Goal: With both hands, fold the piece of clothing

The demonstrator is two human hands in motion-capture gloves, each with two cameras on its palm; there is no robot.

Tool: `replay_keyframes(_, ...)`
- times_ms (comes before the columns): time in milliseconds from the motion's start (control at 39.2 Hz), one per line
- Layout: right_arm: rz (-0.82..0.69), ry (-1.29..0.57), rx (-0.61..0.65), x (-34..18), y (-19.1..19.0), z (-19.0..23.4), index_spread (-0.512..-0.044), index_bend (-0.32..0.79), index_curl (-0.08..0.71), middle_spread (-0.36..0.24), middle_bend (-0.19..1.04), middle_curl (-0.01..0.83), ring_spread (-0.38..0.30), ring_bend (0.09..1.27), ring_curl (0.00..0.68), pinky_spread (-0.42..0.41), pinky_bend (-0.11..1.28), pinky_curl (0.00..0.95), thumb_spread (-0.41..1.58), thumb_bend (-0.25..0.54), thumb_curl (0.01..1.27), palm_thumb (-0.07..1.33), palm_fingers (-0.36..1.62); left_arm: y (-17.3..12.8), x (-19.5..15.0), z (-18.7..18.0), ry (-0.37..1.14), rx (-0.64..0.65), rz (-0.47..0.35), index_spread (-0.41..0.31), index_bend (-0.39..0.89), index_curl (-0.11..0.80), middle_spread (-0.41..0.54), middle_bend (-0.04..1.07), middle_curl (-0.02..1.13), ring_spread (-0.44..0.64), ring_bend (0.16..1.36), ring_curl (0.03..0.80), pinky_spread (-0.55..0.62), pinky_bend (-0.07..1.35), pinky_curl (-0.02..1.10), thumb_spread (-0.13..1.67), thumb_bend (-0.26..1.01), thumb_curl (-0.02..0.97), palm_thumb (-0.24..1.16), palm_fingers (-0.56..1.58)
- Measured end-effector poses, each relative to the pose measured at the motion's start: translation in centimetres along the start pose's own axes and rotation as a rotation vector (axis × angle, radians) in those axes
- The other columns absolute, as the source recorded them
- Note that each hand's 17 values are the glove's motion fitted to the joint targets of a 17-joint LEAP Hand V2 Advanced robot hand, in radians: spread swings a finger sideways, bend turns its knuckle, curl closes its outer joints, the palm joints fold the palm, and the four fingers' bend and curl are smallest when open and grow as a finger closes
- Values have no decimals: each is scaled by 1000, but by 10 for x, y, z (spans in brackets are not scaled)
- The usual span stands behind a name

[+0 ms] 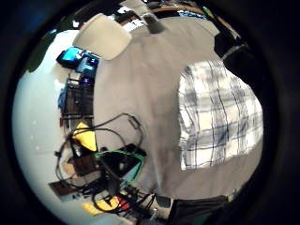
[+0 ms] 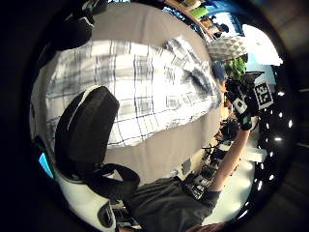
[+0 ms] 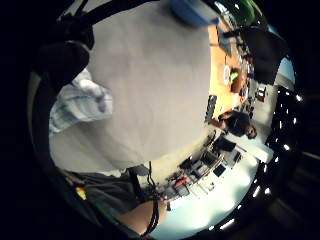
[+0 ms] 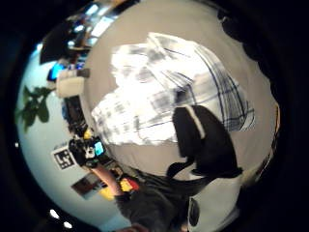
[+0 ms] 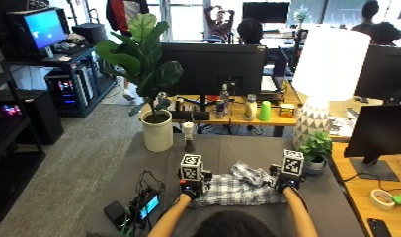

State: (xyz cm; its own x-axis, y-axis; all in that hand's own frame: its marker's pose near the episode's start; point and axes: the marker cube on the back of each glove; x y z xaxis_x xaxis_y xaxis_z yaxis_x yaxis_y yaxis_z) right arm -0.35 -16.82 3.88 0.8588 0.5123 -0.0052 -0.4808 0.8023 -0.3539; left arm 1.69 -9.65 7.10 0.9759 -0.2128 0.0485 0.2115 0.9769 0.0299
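Grey cloth covers the table (image 5: 220,153) I'm working at, and it is the biggest thing in my outside view. On it, close to my edge, lies the plaid shirt (image 5: 236,190), white with blue-grey checks, spread roughly flat between my two hands, with one crumpled part (image 5: 253,174) bunched up toward the far right. A white lamp (image 5: 329,74) and a potted plant (image 5: 154,74) stand at the table's far side, and a small green plant (image 5: 317,145) sits near the right corner.

My left hand (image 5: 189,190) sits at the shirt's left edge; my right hand (image 5: 287,185) sits at its right edge. From the outside view I cannot tell how either hand's fingers are set or whether they have cloth pinched. The left thumb-side palm view shows the shirt (image 2: 140,92) spread on the grey cover beneath the palm. The right little-finger view shows a bunched bit of shirt (image 3: 80,105) beside a dark glove part, but I cannot tell whether it is held.
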Motion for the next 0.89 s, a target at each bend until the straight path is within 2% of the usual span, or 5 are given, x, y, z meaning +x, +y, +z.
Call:
replay_keyframes(102,-46,-17,146,9,10,17,-271,55,229,-38,273,427,-55,512,410,63,449,410,1243,-44,264,668,541,2,7,31,42,-63,29,-174,206,412,-100,85,318,-115,471,390,-64,333,413,1292,-45,162,269,517)
replay_keyframes(204,8,-65,87,16,57,42,-267,55,209,-16,250,418,-15,514,406,109,476,410,1232,-40,256,616,484,0,10,70,51,-118,38,-146,181,413,-35,89,302,-19,476,395,58,311,410,1267,-47,151,187,354)
replay_keyframes(382,18,-93,87,14,50,62,-265,51,170,-6,264,414,-5,545,389,109,501,392,1223,-25,254,577,529,-3,8,99,75,-111,29,-112,156,388,48,117,260,131,507,374,244,324,381,1217,-36,148,96,204)
replay_keyframes(739,165,-54,219,-3,54,70,-216,35,124,-14,246,419,-100,654,418,-66,681,427,1187,13,293,715,752,-2,5,101,70,-154,-6,-98,174,387,82,161,260,260,486,337,392,265,342,1176,-19,167,43,135)
replay_keyframes(892,123,-127,235,-7,51,66,-185,136,164,-51,270,440,-144,629,420,-170,710,434,1179,37,315,813,1050,0,6,99,73,-198,-8,-96,174,383,85,158,259,278,490,330,403,269,341,1170,-17,176,38,129)
